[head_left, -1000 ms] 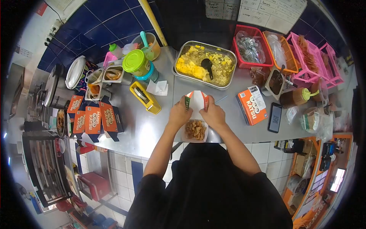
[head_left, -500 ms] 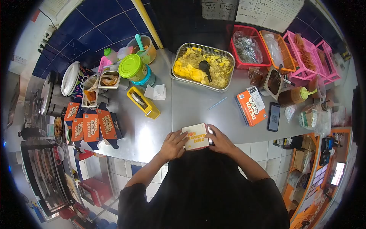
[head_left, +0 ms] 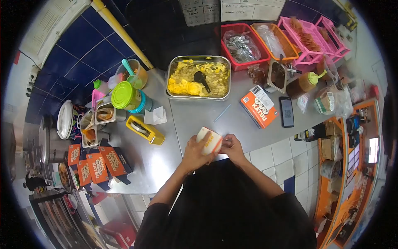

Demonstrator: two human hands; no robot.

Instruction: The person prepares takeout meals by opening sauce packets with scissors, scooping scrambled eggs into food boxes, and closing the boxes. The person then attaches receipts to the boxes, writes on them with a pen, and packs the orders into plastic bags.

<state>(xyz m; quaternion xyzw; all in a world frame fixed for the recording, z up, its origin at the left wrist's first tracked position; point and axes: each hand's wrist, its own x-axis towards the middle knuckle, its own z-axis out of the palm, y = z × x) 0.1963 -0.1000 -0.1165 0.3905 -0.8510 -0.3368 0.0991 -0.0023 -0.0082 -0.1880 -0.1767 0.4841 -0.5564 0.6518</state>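
A small white cardboard food box point(head_left: 212, 140) with orange-yellow lettering and a red side is held tilted in front of my body, near the table's front edge. My left hand point(head_left: 196, 154) is closed around its left side, with fingers across the top. At the box's right side, my right hand point(head_left: 232, 148) has its fingers bent and pinching the red edge; the exact fingertip contact is partly hidden. Beyond the box lies a thin blue straw-like stick point(head_left: 222, 113). To the right rests an orange Mang Katsu box point(head_left: 258, 108) with a white label on it.
A metal tray point(head_left: 227, 92) of yellow scrambled egg holds a black scoop point(head_left: 200, 78). On the left are a yellow tape dispenser point(head_left: 145, 130), a green-lidded tub point(head_left: 124, 95) and several open orange boxes point(head_left: 99, 168). A phone point(head_left: 286, 112) and sauce bottle point(head_left: 302, 84) are at right.
The white box has turned and tipped between my hands, and its red side shows more. My right hand shifted from its corner to pinch the side edge. The whole view has rotated and shifted.
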